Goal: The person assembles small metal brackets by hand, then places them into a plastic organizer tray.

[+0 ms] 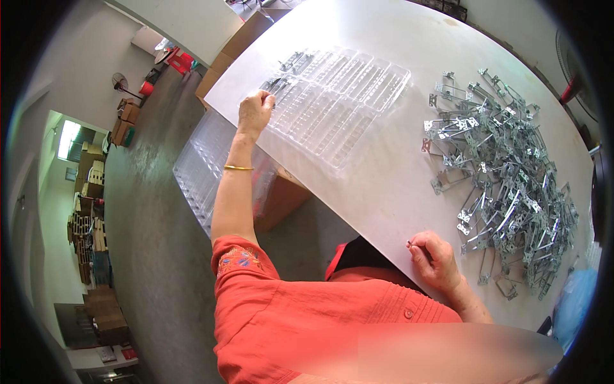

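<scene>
Orange-red shirt cloth (307, 313) with an embroidered sleeve was pictured closest to the camera, its lowest part blurred. Beyond it, a clear plastic tray (332, 112) divided into long compartments was laid out on a pale table (377, 198), which was set as the landmark for all that was seen around it. At the tray's left end, small metal parts (295, 61) were gathered. The left hand (256, 114), its wrist circled by a yellow bangle (238, 168), was placed at the tray's left edge beside those parts; its fingers were curled together, though whether a part was gripped could not be told. The right hand (436, 259) was held well apart from it, to the right of the tray and nearer the body, with thumb and forefinger closed on a small piece (409, 243) too small to be identified. Farther right of the tray, a tangled heap of silvery metal brackets (505, 173) was spread over the table. Below and left of the tray, more clear plastic trays (203, 166) were stacked beside a brown carton (288, 198). Far to the tray's left, a red stool (181, 62) and a standing fan (119, 81) were captured; far to its right, a blue plastic bag (575, 297) was seen.
</scene>
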The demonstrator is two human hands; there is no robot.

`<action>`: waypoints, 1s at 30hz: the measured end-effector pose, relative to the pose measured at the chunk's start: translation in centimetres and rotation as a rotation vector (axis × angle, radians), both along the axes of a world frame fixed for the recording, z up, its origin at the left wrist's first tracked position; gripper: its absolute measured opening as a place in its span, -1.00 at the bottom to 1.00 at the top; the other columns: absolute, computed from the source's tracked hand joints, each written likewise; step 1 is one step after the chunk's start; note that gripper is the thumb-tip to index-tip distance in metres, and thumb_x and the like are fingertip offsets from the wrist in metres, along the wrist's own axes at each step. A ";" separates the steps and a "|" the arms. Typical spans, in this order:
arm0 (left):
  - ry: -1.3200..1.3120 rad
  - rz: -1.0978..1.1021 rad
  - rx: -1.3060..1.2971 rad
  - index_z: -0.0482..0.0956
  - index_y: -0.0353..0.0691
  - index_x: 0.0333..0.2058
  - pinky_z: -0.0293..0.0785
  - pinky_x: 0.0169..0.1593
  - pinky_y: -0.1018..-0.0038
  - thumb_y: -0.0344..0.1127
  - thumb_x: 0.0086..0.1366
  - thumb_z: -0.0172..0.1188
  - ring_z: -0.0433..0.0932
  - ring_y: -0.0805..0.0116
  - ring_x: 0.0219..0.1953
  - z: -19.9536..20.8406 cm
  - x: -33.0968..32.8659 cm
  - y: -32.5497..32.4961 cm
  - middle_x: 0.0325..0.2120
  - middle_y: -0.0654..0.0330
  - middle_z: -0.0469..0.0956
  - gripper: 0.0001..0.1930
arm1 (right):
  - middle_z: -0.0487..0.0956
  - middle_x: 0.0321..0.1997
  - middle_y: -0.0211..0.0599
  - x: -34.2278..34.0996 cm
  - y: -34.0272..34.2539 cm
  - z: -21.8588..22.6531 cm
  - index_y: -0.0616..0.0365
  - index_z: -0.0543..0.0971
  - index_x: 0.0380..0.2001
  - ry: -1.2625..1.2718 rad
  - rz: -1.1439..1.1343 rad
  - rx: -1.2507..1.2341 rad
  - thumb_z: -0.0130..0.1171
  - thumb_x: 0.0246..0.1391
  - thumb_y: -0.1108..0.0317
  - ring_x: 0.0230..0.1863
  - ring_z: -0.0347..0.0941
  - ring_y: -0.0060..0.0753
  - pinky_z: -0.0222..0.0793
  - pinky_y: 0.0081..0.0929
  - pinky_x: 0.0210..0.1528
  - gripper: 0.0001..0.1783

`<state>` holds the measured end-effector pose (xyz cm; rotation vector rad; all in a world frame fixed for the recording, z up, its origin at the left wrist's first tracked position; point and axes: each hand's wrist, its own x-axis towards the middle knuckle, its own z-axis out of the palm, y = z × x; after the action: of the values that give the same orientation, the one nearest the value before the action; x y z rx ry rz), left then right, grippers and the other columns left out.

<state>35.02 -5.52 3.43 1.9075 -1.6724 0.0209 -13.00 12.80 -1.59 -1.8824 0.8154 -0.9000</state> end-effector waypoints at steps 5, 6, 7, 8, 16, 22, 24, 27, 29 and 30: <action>-0.063 0.092 0.125 0.69 -0.30 -0.32 0.55 -0.13 0.21 -0.23 0.28 0.23 0.67 0.01 -0.31 -1.8 3.1 -1.8 -0.41 -0.06 0.67 -0.77 | 0.59 -0.34 -0.14 0.0 -0.2 0.1 0.25 0.50 -0.32 0.015 -0.004 0.017 0.22 0.08 0.61 -0.34 0.56 -0.12 0.47 -0.37 -0.31 -0.88; -0.092 0.105 0.130 0.69 -0.30 -0.32 0.55 -0.11 0.20 -0.22 0.27 0.23 0.66 -0.01 -0.29 -2.2 3.3 -2.1 -0.40 -0.07 0.67 -0.77 | 0.59 -0.34 -0.14 0.0 -0.2 0.1 0.25 0.50 -0.32 0.018 -0.007 0.029 0.22 0.08 0.60 -0.34 0.56 -0.12 0.47 -0.37 -0.31 -0.89; -0.121 0.119 0.136 0.69 -0.30 -0.32 0.54 -0.09 0.18 -0.22 0.27 0.23 0.66 -0.03 -0.27 -2.4 3.5 -2.4 -0.39 -0.08 0.67 -0.77 | 0.59 -0.34 -0.14 0.0 -0.2 0.0 0.25 0.50 -0.32 0.020 -0.008 0.030 0.22 0.08 0.60 -0.34 0.56 -0.12 0.47 -0.37 -0.31 -0.89; -0.119 0.120 0.137 0.69 -0.30 -0.32 0.54 -0.09 0.18 -0.22 0.27 0.23 0.66 -0.03 -0.27 -2.7 3.7 -2.6 -0.39 -0.08 0.67 -0.77 | 0.59 -0.34 -0.14 0.1 -0.3 -0.1 0.25 0.50 -0.32 0.011 -0.010 0.011 0.22 0.08 0.60 -0.34 0.56 -0.12 0.47 -0.37 -0.31 -0.89; -0.134 0.124 0.256 0.68 -0.30 -0.26 0.54 -0.03 0.17 -0.21 0.22 0.27 0.65 -0.07 -0.18 -2.9 3.8 -2.6 -0.29 -0.12 0.67 -0.74 | 0.59 -0.34 -0.13 0.1 0.2 -0.1 0.26 0.50 -0.32 0.012 -0.015 0.004 0.22 0.08 0.59 -0.34 0.56 -0.10 0.47 -0.36 -0.32 -0.89; -0.344 0.114 0.116 0.63 -0.32 -0.13 0.54 0.00 0.17 -0.25 0.20 0.26 0.64 -0.09 -0.17 -3.5 3.1 -2.9 -0.27 -0.12 0.66 -0.68 | 0.58 -0.36 -0.11 -0.1 0.2 0.0 0.24 0.52 -0.34 0.021 -0.083 0.019 0.23 0.10 0.55 -0.36 0.55 -0.06 0.45 -0.30 -0.34 -0.92; -0.453 0.036 0.063 0.64 -0.30 -0.16 0.53 -0.02 0.15 -0.26 0.21 0.25 0.64 -0.08 -0.19 -2.6 2.7 -2.6 -0.29 -0.10 0.65 -0.72 | 0.57 -0.38 -0.12 -0.2 0.1 0.0 0.24 0.53 -0.35 0.052 -0.026 -0.032 0.24 0.11 0.50 -0.37 0.53 -0.05 0.43 -0.26 -0.35 -0.92; -0.289 -0.035 0.101 0.64 -0.30 -0.18 0.54 -0.09 0.18 -0.31 0.22 0.25 0.63 -0.05 -0.24 0.5 -4.3 0.0 -0.30 -0.08 0.64 -0.77 | 0.55 -0.39 -0.15 -0.1 -0.2 0.3 0.23 0.52 -0.35 0.057 0.024 -0.034 0.25 0.11 0.46 -0.37 0.52 -0.05 0.42 -0.25 -0.35 -0.89; -0.041 -0.292 -0.079 0.64 -0.32 -0.19 0.55 -0.16 0.26 -0.38 0.24 0.26 0.63 0.05 -0.28 0.9 -9.8 1.3 -0.31 -0.04 0.64 -0.81 | 0.55 -0.39 -0.16 -0.1 -0.2 -0.1 0.22 0.52 -0.34 0.029 0.009 -0.064 0.25 0.11 0.46 -0.38 0.51 -0.05 0.42 -0.25 -0.35 -0.89; 0.026 -0.395 -0.078 0.64 -0.33 -0.20 0.55 -0.19 0.34 -0.44 0.23 0.27 0.63 0.15 -0.32 1.5 -13.9 2.3 -0.33 0.01 0.64 -0.82 | 0.54 -0.39 -0.17 -0.1 -0.2 -0.4 0.21 0.52 -0.34 -0.010 0.030 -0.110 0.26 0.11 0.45 -0.38 0.51 -0.05 0.42 -0.25 -0.35 -0.88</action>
<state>21.15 -3.18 4.94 1.4869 -1.9715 -0.0932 -13.14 12.56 -1.99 -1.9790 0.7425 -0.9514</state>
